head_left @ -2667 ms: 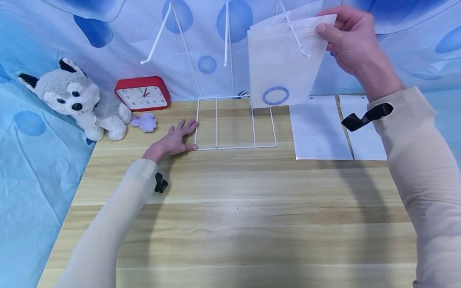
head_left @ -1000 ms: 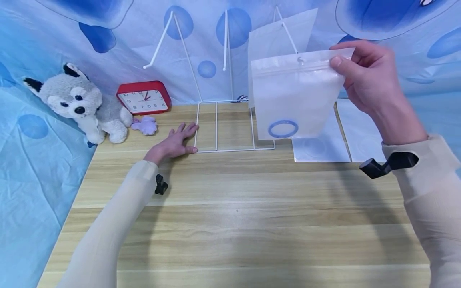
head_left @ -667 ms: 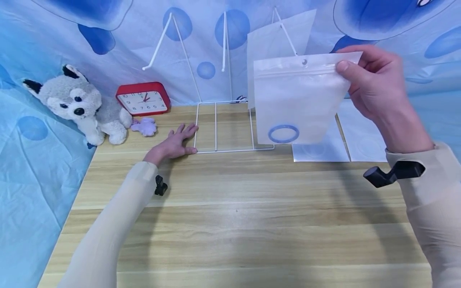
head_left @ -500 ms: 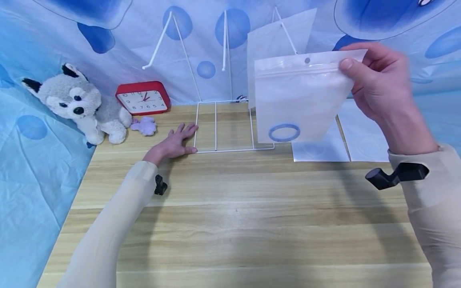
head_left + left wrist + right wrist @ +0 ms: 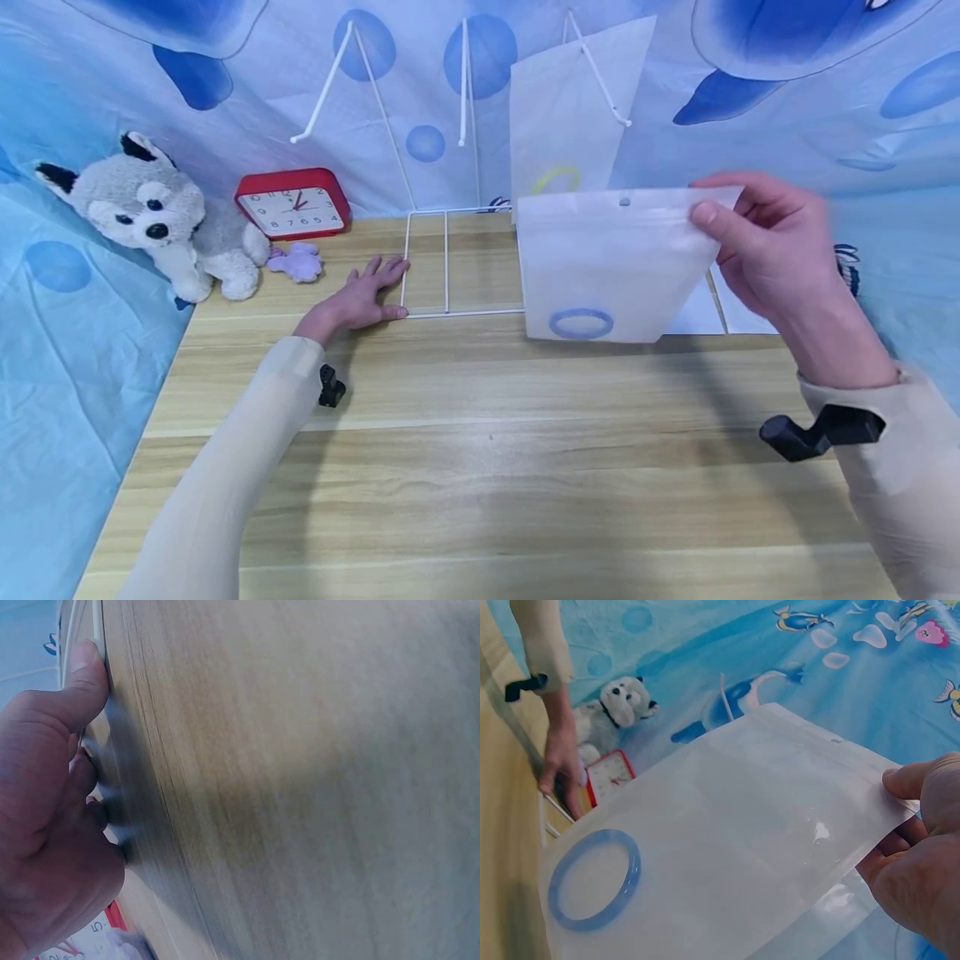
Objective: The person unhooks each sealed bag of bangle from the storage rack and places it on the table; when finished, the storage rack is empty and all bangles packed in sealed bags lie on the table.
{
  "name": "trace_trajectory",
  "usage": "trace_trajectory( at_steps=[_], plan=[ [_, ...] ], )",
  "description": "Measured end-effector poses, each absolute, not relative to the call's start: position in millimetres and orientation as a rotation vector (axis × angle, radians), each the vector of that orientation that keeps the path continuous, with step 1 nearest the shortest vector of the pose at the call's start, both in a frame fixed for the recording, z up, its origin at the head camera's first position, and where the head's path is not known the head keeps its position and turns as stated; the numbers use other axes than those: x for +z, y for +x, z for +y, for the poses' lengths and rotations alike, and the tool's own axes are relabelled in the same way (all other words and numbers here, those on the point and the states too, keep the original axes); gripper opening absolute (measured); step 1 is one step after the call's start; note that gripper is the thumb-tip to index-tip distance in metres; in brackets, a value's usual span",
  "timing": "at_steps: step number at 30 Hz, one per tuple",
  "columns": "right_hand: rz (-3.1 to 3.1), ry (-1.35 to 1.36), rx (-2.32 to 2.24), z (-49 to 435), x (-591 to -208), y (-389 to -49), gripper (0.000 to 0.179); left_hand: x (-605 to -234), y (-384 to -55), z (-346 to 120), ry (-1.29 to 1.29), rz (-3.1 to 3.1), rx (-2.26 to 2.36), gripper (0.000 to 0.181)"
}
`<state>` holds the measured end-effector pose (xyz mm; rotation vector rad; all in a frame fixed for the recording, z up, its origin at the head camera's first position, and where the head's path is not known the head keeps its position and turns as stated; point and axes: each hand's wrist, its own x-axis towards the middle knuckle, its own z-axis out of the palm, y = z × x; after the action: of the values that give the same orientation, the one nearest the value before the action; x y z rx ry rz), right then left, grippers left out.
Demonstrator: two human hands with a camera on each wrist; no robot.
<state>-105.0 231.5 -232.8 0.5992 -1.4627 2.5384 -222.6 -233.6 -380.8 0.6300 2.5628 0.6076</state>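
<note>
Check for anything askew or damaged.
The hanging pouch with the yellow ring on the right-hand hook looks askew: its top edge slopes in the head view, though it may just be turned. No damage shows.

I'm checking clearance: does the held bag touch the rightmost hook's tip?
Apart. In the head view, a gap separates the hook's tip from the held bag below.

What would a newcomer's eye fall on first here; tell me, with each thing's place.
Most likely the white pouch, pinched at its upper right corner by the right hand, with a blue ring showing near its bottom edge. Next, probably the red clock and the plush husky beside it, at the table's back left. The left hand rests at the left edge of the white wire rack.
</note>
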Motion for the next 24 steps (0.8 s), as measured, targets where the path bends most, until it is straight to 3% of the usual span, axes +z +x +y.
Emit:
trace_trajectory(
  at_steps=[16, 20, 24],
  plan=[
    [-1.655, 0.843, 2.617, 237.0, -278.3, -20.6, 0.031, -382.3, -221.8, -237.0, 0.632, 2.555, 0.626, 0.084],
    [-1.697, 0.772, 2.733, 231.5, -290.3, -11.4, 0.034, -382.7, -222.8, -236.9, 0.633, 2.554, 0.646, 0.084],
    [-1.933, 0.507, 2.686, 220.9, -299.3, -19.2, 0.034, -383.7, -224.7, -235.5, 0.63, 2.559, 0.638, 0.085]
  ],
)
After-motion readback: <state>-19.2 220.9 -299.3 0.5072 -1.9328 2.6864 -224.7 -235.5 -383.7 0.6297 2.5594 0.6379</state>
